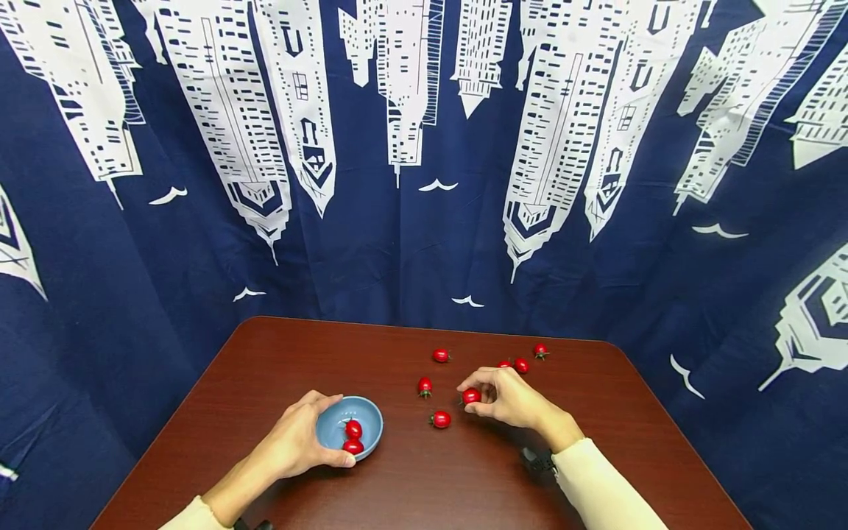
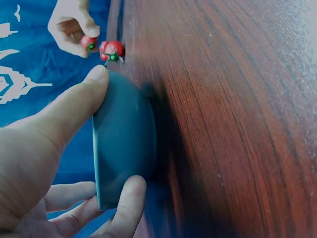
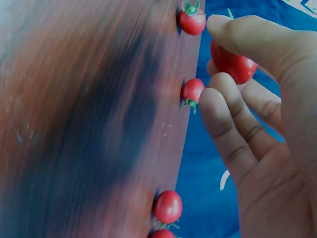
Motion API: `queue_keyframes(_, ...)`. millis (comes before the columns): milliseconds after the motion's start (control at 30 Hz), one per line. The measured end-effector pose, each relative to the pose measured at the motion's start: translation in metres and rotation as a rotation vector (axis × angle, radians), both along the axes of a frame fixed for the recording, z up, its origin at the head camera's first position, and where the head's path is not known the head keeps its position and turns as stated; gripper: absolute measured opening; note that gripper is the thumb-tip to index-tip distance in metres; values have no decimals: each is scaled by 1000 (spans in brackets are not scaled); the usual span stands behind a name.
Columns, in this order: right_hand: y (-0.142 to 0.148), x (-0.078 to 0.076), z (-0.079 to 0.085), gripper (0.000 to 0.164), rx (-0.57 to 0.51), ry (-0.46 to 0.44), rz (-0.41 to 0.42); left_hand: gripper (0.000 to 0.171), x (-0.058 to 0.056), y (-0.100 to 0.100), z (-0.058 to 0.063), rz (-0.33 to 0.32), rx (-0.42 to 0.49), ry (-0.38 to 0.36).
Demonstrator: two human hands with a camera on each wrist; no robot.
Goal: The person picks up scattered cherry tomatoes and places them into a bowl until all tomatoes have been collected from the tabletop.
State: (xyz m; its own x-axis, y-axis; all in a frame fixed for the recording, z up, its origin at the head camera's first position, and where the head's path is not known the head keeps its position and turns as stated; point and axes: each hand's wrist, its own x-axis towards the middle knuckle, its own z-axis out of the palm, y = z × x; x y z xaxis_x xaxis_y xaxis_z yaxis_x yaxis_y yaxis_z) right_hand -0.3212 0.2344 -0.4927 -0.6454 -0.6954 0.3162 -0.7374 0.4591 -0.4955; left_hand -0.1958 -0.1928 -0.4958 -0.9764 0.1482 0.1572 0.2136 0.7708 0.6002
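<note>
Head view high, forward-down, wrist views close, all sharing held tomato (image 1: 471, 396)

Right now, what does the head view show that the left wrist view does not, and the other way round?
Only the head view: the inside of the blue bowl, with two tomatoes in it, and the pale sleeves.

Only the left wrist view: a fingertip of the left hand against the bowl's outer wall, seen side-on.

Both: the left hand holding the bowl, the right hand pinching another tomato, loose tomatoes, the wooden table and the patterned blue cloth.
</note>
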Motion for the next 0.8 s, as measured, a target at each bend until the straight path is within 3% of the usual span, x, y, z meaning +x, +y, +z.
queue_keyframes(300, -15, 13, 15, 32, -10, 62, 23, 108, 0, -1, -1, -7, -2, 10)
queue_keyframes(500, -28, 22, 21, 32, -12, 60, 33, 109, 1, 0, -4, -15, 0, 14)
queue_keyframes(800, -52, 28, 27, 28, -14, 63, 58, 108, 1, -1, -1, -13, 7, 8)
